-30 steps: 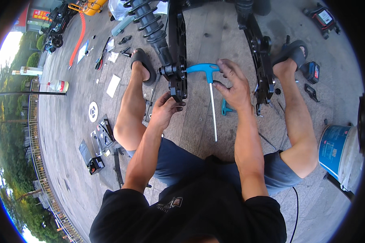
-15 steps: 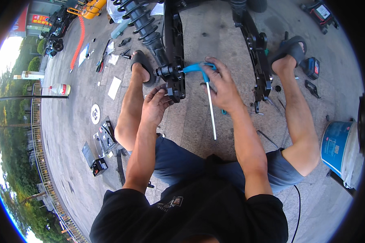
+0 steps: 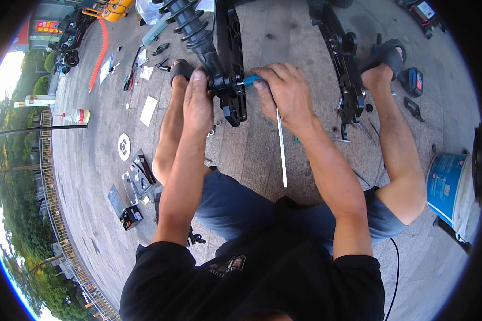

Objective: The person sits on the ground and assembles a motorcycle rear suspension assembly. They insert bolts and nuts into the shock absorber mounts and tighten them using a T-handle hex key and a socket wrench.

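Right hand (image 3: 286,93) is wrapped around the blue T-handle hex key (image 3: 279,144), tip in the bolt on the black bracket (image 3: 231,80). Left hand (image 3: 197,101) presses flat, fingers together, against the shock absorber (image 3: 190,27) just beyond it. Bolt looks mid-turn; fastening unfinished, I'd judge.

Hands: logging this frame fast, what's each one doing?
Left hand: resting on the black frame plate, holding nothing.
Right hand: closed on the blue-handled T-wrench.

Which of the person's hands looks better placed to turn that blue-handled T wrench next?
Probably the right hand: it already grips the blue-handled T wrench, while the left hand rests on the black metal frame plate.
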`<action>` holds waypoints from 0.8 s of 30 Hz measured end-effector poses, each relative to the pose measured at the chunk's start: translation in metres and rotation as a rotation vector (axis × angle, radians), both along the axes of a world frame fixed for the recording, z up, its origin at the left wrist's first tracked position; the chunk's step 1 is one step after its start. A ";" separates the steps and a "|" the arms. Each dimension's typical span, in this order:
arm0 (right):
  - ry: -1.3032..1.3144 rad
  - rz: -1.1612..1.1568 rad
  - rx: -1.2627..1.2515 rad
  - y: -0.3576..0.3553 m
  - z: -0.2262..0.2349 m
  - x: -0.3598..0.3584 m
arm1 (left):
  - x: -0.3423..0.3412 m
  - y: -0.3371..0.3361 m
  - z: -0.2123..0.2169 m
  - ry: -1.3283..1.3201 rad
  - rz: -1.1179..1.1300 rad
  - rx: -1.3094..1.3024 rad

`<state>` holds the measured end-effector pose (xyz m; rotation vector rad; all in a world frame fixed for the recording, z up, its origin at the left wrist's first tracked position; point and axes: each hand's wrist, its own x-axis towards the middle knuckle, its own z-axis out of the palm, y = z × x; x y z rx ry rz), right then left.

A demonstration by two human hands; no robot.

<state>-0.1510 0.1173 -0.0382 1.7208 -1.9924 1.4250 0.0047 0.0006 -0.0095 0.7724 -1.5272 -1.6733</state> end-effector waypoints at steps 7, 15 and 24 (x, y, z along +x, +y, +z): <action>0.220 -0.008 -0.144 -0.004 -0.002 -0.006 | -0.013 0.010 -0.004 0.021 0.036 -0.035; 0.046 0.018 0.049 -0.007 0.005 -0.008 | -0.013 0.006 -0.011 0.028 0.075 -0.016; -0.005 -0.029 -0.075 -0.011 -0.007 -0.005 | 0.025 0.104 0.035 -0.213 -0.102 -0.773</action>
